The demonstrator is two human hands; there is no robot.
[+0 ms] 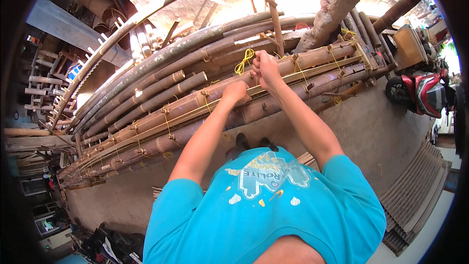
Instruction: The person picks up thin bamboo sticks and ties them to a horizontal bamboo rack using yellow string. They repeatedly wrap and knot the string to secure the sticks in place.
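Yellow ties (168,122) already span the bamboo poles (190,102) either side of a seemingly unfinished middle, where left hand (236,93) and right hand (266,70) curl closed, contents unclear, the cord bundle (241,68) just beside the right

Two bare hands, one left (237,94) and one right (266,71); one looped hank of yellow cord (244,63) beside the right; two long lashed bamboo poles (317,58); one curved, pegged pole (141,16); one concrete pillar (337,7); one red motorbike (428,93); one teal T-shirt (264,215).

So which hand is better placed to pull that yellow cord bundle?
Probably the right hand: it's right next to the yellow cord bundle, while the left hand is farther away.
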